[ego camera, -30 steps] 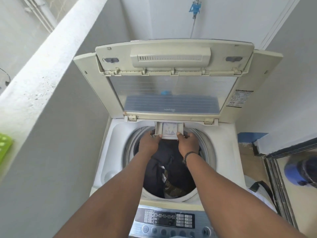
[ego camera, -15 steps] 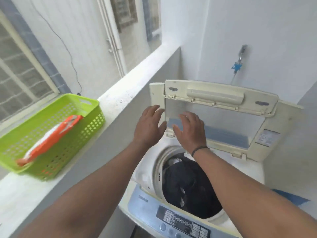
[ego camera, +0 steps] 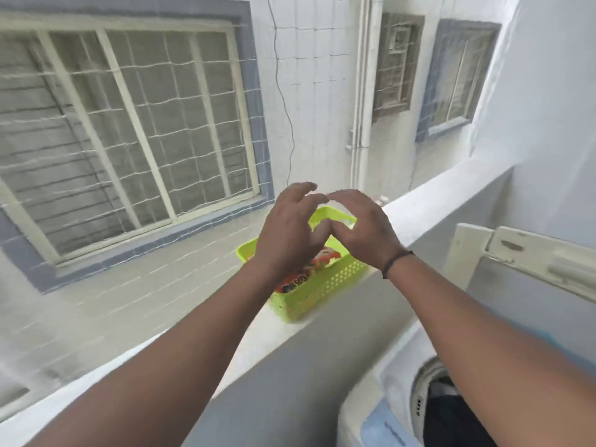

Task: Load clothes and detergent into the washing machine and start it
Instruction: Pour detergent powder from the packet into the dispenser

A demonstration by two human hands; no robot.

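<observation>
Item 1, my left hand [ego camera: 287, 230]: fingers [ego camera: 303, 188] loosely spread, released, grasping nothing; it hovers over the basket.

Item 2, my right hand [ego camera: 364, 230]: fingers [ego camera: 342, 196] likewise relaxed and empty, tips nearly meeting those of the left. I judge both are poised to reach down for the detergent.

Item 3, green basket [ego camera: 322, 291]: perforated plastic, standing on the white ledge [ego camera: 445, 191] beside the machine, I'd say to keep supplies near at hand.

Item 4, detergent packet [ego camera: 296, 280]: red and orange, lying inside the basket, partly hidden by my wrists. Printing is visible but too blurred to read.

Item 5, washing machine [ego camera: 367, 411]: lower right, lid [ego camera: 532, 256] raised, dark clothes [ego camera: 451, 421] already in the drum. No legible brand.

Item 6, black wristband [ego camera: 395, 261] on my right wrist.
</observation>
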